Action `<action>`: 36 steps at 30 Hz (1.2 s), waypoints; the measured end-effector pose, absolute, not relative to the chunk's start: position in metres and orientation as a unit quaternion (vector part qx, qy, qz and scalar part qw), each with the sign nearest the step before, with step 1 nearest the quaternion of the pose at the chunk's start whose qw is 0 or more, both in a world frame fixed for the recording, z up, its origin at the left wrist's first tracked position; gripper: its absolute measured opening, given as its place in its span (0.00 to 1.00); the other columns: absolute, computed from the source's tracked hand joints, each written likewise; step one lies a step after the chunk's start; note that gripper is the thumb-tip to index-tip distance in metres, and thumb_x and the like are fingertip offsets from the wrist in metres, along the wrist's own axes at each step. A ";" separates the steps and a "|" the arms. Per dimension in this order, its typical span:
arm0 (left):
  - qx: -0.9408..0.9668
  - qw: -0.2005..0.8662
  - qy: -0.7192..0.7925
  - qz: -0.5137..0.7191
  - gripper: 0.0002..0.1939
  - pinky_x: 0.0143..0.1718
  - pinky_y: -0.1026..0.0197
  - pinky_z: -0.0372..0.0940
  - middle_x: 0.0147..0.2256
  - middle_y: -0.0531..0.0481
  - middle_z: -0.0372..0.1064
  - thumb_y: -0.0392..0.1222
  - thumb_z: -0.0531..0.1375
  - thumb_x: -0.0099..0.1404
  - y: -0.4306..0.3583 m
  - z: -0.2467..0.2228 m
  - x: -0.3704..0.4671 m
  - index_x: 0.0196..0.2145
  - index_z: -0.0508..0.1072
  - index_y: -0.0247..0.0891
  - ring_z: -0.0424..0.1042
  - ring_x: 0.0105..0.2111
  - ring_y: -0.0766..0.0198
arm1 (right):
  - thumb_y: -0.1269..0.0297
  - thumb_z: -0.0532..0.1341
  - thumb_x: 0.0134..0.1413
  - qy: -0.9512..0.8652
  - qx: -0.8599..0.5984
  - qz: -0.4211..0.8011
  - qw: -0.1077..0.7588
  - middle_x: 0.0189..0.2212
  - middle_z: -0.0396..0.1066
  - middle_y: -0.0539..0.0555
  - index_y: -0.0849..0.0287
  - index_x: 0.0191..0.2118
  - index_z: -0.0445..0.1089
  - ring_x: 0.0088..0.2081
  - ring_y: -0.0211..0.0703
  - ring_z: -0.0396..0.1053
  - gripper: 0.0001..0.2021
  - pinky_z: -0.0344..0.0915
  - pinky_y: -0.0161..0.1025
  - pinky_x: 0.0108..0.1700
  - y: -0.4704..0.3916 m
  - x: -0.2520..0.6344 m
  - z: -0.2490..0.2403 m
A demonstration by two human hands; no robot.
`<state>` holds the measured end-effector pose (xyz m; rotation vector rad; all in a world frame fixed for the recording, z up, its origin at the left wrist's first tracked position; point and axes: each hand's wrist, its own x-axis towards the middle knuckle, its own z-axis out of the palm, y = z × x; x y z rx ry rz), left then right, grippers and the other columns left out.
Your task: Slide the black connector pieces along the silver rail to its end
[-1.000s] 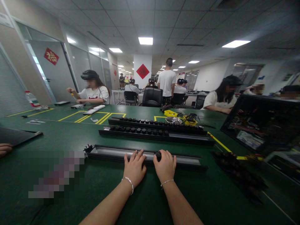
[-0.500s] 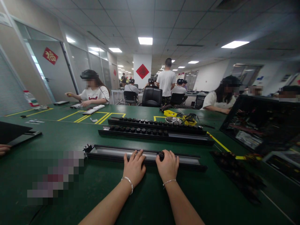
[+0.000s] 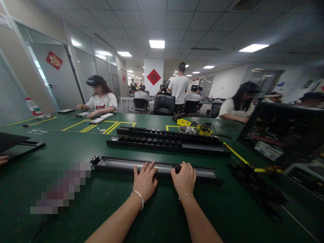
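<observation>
A long black metal channel (image 3: 115, 164) with a silvery inside lies across the table in front of me. My left hand (image 3: 145, 182) rests on it near the middle, fingers spread over the near edge. Further right, my right hand (image 3: 184, 180) has its thumb and fingers closed round a small round black part (image 3: 177, 167), which looks like a power socket insert, within the channel. Its lower side is hidden by my fingers. Small dark parts (image 3: 94, 160) sit at the channel's left end.
Two similar strips, a nearer one (image 3: 144, 145) and a farther one (image 3: 174, 132), hold rows of black sockets. Black parts (image 3: 258, 189) lie right, near an open dark case (image 3: 280, 135). Behind are a yellow bin (image 3: 183, 122) and a metal bowl (image 3: 186, 130). Co-workers sit around the table.
My right hand has slid slightly to the right along the channel with the round black part. My left hand has stayed in place.
</observation>
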<state>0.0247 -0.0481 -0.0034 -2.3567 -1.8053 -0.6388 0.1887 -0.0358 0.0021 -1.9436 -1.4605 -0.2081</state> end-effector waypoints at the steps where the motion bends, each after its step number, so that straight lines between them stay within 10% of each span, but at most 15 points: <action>1: -0.775 0.051 -0.593 -0.212 0.19 0.56 0.33 0.33 0.58 0.55 0.55 0.40 0.50 0.57 -0.048 -0.004 0.025 0.47 0.65 0.51 0.51 0.58 0.54 | 0.61 0.53 0.46 -0.559 -0.749 -0.084 0.345 0.46 0.67 0.62 0.63 0.38 0.66 0.53 0.53 0.56 0.14 0.43 0.49 0.56 -0.036 0.190 0.001; 36: -0.774 0.060 -0.600 -0.193 0.18 0.57 0.34 0.34 0.58 0.54 0.55 0.41 0.51 0.58 -0.050 0.001 0.026 0.47 0.65 0.50 0.50 0.58 0.54 | 0.64 0.51 0.47 -0.562 -0.765 -0.026 0.313 0.46 0.68 0.58 0.62 0.49 0.63 0.52 0.46 0.59 0.20 0.39 0.47 0.58 -0.041 0.203 0.013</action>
